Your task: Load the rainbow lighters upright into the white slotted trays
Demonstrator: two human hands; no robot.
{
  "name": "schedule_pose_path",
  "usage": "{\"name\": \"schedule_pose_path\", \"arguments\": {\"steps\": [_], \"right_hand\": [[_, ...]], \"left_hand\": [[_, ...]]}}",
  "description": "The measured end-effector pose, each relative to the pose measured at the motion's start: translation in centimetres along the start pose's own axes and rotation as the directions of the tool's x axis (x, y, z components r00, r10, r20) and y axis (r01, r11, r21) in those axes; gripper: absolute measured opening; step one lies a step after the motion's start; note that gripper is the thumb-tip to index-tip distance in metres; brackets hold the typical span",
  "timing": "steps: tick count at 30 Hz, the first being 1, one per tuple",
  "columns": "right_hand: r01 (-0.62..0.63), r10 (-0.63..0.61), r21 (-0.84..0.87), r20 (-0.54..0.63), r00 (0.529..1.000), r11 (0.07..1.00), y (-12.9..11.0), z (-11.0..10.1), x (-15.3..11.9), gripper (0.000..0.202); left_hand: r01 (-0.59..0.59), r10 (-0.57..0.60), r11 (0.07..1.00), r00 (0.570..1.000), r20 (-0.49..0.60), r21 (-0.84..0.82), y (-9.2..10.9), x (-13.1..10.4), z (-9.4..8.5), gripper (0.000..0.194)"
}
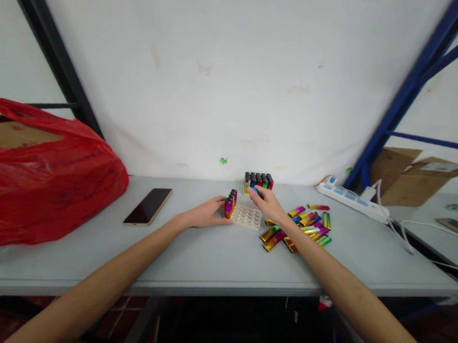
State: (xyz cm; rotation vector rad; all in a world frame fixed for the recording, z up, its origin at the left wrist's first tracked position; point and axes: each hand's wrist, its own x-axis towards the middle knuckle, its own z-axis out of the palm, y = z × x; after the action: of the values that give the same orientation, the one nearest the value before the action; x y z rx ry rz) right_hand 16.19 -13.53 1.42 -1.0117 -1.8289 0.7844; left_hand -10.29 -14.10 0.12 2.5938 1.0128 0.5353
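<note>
A pale tray with rows of holes [248, 218] lies on the table, with a row of upright lighters [230, 206] along its left side. My left hand [206, 214] is closed around the left end of the tray, its fingers and thumb against that row. Above the tray's right side, my right hand [268, 204] pinches a blue lighter [256, 191], mostly hidden by the fingers. Behind it, by the wall, stands a block of lighters with black tops [258, 180]. To the right of the tray, loose metallic-coloured lighters [308, 219] lie in a pile.
A dark phone [148, 206] lies left of my hands, beside a large red plastic bag [53, 178]. A white power strip [352, 200] with cables stands at the right. Cardboard [417, 176] sits beyond the blue frame [407, 86]. The wall [215, 89] closes off the back.
</note>
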Motion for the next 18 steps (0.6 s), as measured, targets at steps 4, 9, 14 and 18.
{"name": "schedule_pose_path", "arguments": {"steps": [4,9,14,18], "right_hand": [[0.042,-0.065,-0.219,-0.101,0.993,0.975,-0.29,0.39,-0.13,0.057],[0.04,-0.097,-0.313,-0.168,0.981,0.949,-0.57,0.4,-0.16,0.044],[0.047,-0.084,-0.285,-0.118,0.989,0.957,-0.3,0.48,-0.27,0.046],[0.095,-0.091,-0.204,0.029,0.995,0.974,0.18,0.84,-0.2,0.05]], "left_hand": [[-0.011,0.011,1.0,1.0,0.0,0.01,0.14,-0.04,0.06,0.072],[0.008,-0.008,1.0,1.0,0.002,0.024,0.29,-0.13,0.1,0.073],[0.008,-0.008,1.0,1.0,-0.014,0.021,0.32,-0.15,0.2,0.071],[0.004,-0.004,0.999,1.0,-0.012,0.032,0.4,-0.12,0.35,0.07]]}}
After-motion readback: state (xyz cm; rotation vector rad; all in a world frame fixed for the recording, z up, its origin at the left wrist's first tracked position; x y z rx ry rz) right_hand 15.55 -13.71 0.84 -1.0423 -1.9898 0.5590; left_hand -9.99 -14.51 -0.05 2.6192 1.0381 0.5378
